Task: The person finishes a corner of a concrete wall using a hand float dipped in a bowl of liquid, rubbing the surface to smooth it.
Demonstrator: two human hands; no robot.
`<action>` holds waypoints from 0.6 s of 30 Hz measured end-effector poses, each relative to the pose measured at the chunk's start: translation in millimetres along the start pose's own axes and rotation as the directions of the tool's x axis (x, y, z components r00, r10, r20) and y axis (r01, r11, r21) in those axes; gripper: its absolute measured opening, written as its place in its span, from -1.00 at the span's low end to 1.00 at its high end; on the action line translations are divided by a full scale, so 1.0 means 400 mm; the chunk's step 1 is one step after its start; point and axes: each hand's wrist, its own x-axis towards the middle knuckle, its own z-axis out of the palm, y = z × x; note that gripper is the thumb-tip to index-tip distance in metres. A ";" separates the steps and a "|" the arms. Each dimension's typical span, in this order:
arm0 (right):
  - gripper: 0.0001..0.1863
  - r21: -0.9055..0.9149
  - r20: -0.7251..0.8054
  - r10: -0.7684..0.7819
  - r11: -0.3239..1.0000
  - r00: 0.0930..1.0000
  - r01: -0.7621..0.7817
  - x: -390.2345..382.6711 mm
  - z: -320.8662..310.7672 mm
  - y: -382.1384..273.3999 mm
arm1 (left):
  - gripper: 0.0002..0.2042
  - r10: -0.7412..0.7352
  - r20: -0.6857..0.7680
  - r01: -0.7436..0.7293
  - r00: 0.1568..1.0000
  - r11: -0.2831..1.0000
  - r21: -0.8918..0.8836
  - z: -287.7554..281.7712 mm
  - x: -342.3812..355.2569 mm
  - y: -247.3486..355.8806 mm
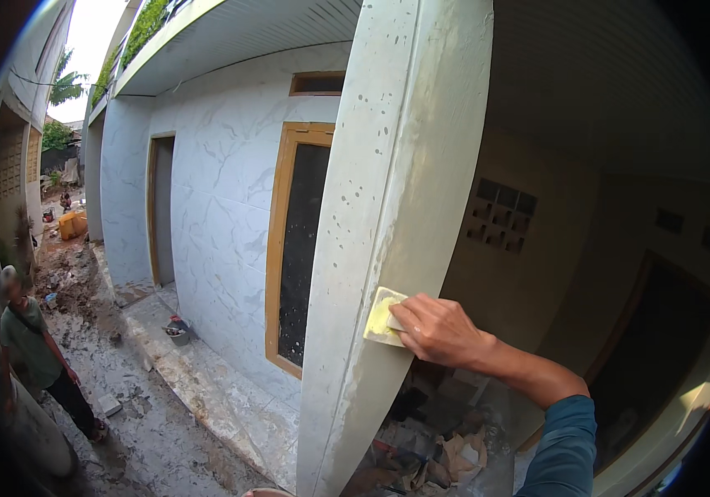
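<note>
My right hand [442,330] comes in from the lower right in a blue sleeve. Its fingers are closed on a flat, squarish putty spreader [381,313], cream-coloured with a brighter yellow patch. The spreader lies against the pale pillar [429,207], close to the long vertical ridge between two of its faces. Rough, whitish smears run along this ridge above and below the tool. Grey spots dot the pillar's left face. My left hand is out of the picture.
A person [36,340] in a green shirt stands in the muddy alley at left. A small bucket [178,331] sits on the concrete ledge by the marble-patterned wall [222,182]. Behind the pillar lies a heap of paper and rubbish [446,451]. A wood-framed window [275,248] is left of it.
</note>
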 end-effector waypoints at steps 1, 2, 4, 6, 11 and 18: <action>-0.58 -0.050 -0.135 0.027 0.998 0.991 -0.034 0.046 -0.054 0.046 | -0.68 -0.011 -0.013 0.011 1.000 1.000 -0.005 -0.008 -0.008 -0.008; -0.60 -0.134 -0.211 0.079 0.985 0.974 -0.109 0.102 -0.132 0.108 | -0.68 -0.024 -0.029 0.024 0.999 1.000 -0.004 -0.018 -0.017 -0.016; -0.66 -0.336 -0.423 0.108 0.903 0.900 -0.267 0.202 -0.302 0.267 | -0.69 -0.021 -0.011 0.021 1.000 1.000 0.004 -0.014 -0.009 -0.013; -0.67 -0.507 -0.470 0.113 0.778 0.875 -0.372 0.259 -0.480 0.414 | -0.70 -0.009 0.023 0.009 1.000 1.000 0.018 -0.003 0.004 0.005; -0.73 -0.499 -0.247 0.042 0.851 0.968 -0.164 0.226 -0.311 0.324 | -0.70 -0.001 -0.010 0.001 1.000 1.000 -0.026 -0.015 0.022 -0.017; -0.77 -0.484 0.029 -0.246 0.845 0.969 0.229 0.074 -0.052 0.132 | -0.71 -0.001 -0.016 -0.001 1.000 0.998 -0.068 -0.007 0.038 -0.068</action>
